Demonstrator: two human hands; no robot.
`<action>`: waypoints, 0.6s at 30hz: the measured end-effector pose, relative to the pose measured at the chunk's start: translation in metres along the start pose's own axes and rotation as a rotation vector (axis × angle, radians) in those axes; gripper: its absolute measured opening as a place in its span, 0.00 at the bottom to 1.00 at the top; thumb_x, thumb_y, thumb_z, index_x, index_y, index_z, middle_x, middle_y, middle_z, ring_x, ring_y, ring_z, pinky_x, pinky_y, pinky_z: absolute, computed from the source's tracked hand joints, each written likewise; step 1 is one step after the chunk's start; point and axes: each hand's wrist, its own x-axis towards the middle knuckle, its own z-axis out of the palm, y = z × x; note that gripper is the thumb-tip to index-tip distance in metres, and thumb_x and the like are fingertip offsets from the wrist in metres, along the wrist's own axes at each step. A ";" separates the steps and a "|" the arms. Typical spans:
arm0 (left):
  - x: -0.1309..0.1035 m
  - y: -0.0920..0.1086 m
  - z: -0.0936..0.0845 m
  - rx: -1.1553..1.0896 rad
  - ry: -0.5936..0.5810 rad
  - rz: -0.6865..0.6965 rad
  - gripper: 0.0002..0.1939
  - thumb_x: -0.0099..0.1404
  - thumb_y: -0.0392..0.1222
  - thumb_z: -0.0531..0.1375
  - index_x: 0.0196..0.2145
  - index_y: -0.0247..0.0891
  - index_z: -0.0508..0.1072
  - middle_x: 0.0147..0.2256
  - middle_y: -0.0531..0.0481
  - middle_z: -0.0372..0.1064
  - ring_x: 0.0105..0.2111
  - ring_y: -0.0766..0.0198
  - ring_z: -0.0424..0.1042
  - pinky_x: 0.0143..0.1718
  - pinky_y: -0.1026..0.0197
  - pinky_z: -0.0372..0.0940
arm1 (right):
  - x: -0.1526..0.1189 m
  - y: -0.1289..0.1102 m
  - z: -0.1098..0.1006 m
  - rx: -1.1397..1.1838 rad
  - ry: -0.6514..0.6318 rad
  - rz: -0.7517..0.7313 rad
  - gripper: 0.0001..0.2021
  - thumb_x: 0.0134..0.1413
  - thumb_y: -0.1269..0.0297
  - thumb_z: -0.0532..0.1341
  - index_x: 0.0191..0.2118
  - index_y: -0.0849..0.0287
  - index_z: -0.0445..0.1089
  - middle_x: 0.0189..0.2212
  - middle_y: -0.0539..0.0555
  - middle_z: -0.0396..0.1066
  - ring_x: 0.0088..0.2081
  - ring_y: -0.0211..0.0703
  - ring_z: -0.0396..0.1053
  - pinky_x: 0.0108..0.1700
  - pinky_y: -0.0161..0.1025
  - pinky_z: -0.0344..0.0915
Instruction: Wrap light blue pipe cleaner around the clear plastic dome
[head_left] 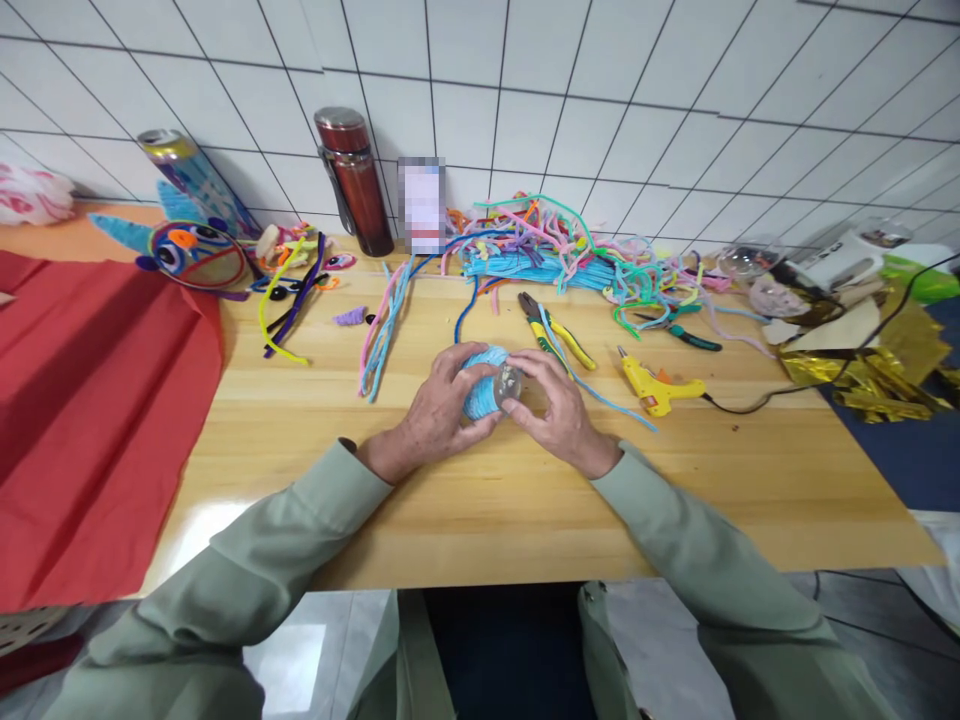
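Note:
A small rounded object wrapped in light blue fuzzy stems (480,398) is held above the wooden table, with a clear, shiny part showing at its right end. My left hand (442,405) wraps round its blue side, thumb on top. The fingers of my right hand (553,408) pinch the clear end. Just behind my hands lie yellow-and-black pliers (559,335) and a loose light blue stem (611,403). A dark blue stem (460,318) runs back from the wrapped object towards the pile.
Colourful stems (555,255) are piled by the tiled wall. A yellow glue gun (656,385) with a cord lies right, near gold foil (885,370). A red-brown flask (358,190), a can (196,175) and a decorated figure (199,255) stand back left; red cloth (97,420) covers the left.

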 end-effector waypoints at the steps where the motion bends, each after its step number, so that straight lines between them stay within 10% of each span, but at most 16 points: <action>1: 0.000 0.000 0.000 0.001 0.007 0.008 0.30 0.72 0.48 0.66 0.66 0.44 0.60 0.65 0.32 0.60 0.67 0.40 0.65 0.65 0.33 0.67 | 0.000 0.000 -0.001 0.004 -0.007 0.001 0.24 0.68 0.58 0.66 0.66 0.49 0.68 0.60 0.62 0.73 0.63 0.60 0.72 0.65 0.63 0.73; 18: 0.001 0.001 0.003 -0.007 0.037 0.025 0.30 0.72 0.47 0.64 0.66 0.45 0.60 0.65 0.33 0.61 0.66 0.40 0.66 0.64 0.33 0.67 | 0.002 -0.001 0.001 0.009 -0.016 0.051 0.23 0.67 0.57 0.66 0.65 0.50 0.68 0.57 0.63 0.71 0.61 0.61 0.72 0.59 0.62 0.76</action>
